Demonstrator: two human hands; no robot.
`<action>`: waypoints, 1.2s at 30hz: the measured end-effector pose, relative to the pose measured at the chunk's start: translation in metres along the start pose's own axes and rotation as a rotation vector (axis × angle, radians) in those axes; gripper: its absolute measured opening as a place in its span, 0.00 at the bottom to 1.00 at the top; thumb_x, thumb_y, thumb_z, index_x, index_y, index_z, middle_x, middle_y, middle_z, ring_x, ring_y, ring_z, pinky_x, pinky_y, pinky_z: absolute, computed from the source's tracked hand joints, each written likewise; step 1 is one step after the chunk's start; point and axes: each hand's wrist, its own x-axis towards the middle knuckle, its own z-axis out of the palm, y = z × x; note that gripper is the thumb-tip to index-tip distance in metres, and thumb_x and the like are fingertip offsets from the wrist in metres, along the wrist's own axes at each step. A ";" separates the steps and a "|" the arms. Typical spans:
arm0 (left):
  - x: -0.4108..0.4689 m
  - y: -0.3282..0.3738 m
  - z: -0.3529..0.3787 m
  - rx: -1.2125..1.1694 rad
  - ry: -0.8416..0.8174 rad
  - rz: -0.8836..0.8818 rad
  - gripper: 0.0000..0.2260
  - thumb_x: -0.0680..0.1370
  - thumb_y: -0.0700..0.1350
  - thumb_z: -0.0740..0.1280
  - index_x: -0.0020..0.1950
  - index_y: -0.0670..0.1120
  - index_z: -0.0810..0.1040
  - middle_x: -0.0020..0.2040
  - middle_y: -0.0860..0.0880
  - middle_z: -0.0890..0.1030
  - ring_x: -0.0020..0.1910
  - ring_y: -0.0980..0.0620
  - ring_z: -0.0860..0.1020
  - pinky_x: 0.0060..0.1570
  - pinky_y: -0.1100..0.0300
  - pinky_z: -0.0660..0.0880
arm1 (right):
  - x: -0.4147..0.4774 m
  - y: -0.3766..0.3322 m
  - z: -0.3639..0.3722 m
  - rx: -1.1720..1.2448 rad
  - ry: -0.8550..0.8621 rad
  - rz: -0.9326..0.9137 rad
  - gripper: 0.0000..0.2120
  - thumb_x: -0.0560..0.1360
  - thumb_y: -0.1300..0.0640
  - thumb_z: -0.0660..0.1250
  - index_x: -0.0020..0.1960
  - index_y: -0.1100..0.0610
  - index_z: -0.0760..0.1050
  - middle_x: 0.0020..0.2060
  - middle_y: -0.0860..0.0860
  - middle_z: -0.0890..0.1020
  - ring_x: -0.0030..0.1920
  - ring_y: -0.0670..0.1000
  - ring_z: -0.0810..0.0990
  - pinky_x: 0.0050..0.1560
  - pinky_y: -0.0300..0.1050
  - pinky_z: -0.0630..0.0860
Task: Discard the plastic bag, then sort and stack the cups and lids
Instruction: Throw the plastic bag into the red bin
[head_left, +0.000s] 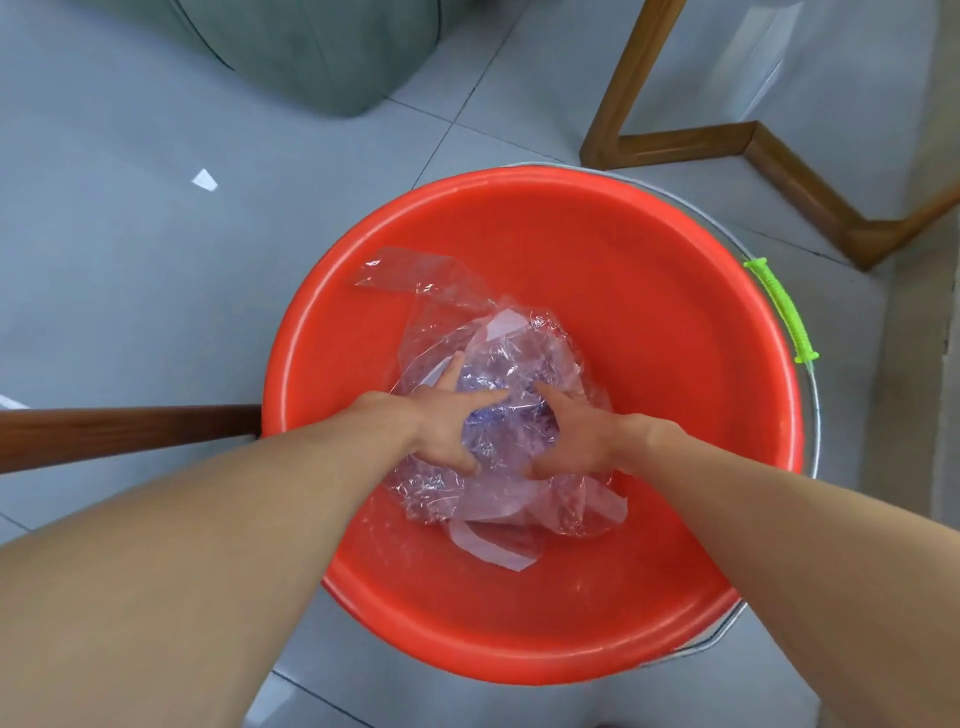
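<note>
Both hands are down on the clear plastic bag (519, 364), the left hand (447, 426) and right hand (576, 441) side by side. Their fingers are spread and fairly straight across the top of the bundle, thumbs low on the near side. They look laid on and pressing rather than closed; I cannot see any fold plainly pinched.

The film is thin, crumpled and slippery-looking. If it is lifted by a flat press alone, it could slide out from between the palms. A loose flap (410, 270) trails away at the far left, and pale strips (493, 551) hang out at the near edge. Pulling on either might tear the film or spill whatever is wrapped inside.

A bluish-purple mass (498, 426) shows through the plastic between the hands. I cannot tell whether it is cups, lids or only tinted film, and no cup or lid can be made out anywhere, so tipping the bag out blind risks scattering them.

The bag lies in the bottom of a red plastic basin (649, 312), a little left of its middle, and nothing else is in it. The basin seems to sit on top of a metal bucket (814, 415) with a green handle grip (779, 306). A hard tug toward one side could rock or shift the basin on that rim, over the tiled floor (130, 286)
</note>
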 end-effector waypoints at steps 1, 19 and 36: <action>-0.002 0.002 0.001 -0.012 0.009 0.006 0.45 0.72 0.50 0.75 0.73 0.75 0.46 0.76 0.51 0.25 0.71 0.44 0.70 0.55 0.54 0.78 | -0.004 0.002 0.003 0.041 0.026 -0.004 0.54 0.66 0.45 0.75 0.77 0.45 0.39 0.75 0.55 0.56 0.73 0.59 0.61 0.69 0.57 0.65; -0.245 0.068 -0.103 -0.235 0.378 0.088 0.36 0.73 0.55 0.72 0.77 0.53 0.60 0.77 0.47 0.60 0.75 0.48 0.62 0.73 0.56 0.61 | -0.236 -0.114 -0.077 0.057 0.443 -0.013 0.41 0.69 0.42 0.71 0.75 0.49 0.54 0.69 0.52 0.65 0.67 0.57 0.63 0.66 0.59 0.65; -0.777 0.016 -0.205 -0.714 1.136 -0.308 0.23 0.76 0.54 0.71 0.69 0.52 0.71 0.65 0.50 0.74 0.64 0.53 0.74 0.58 0.62 0.68 | -0.558 -0.509 -0.189 0.013 0.373 -0.746 0.32 0.71 0.45 0.71 0.71 0.53 0.64 0.62 0.53 0.70 0.63 0.51 0.71 0.61 0.44 0.68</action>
